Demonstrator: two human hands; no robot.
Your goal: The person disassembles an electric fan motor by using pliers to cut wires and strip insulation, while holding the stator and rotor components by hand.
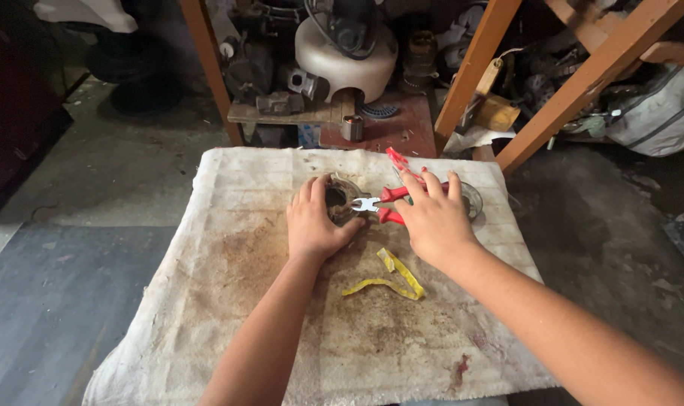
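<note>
My left hand [317,224] grips a round, dirty metal part [337,200] and steadies it on a stained white cloth [229,286]. My right hand [432,216] holds red-handled pliers [387,204], whose metal jaws touch the right edge of the round part. A second red-handled tool [395,159] lies just beyond the pliers. A clear round lid or dish [473,200] sits partly hidden behind my right hand. A bent yellow strip [393,277] lies on the cloth near my wrists.
The cloth lies on a grey concrete floor [94,173]. Beyond it stand slanted wooden beams [582,83], a cream round housing [346,53], a red metal plate [391,128] and several dirty machine parts. A grey bag [658,113] lies at the far right.
</note>
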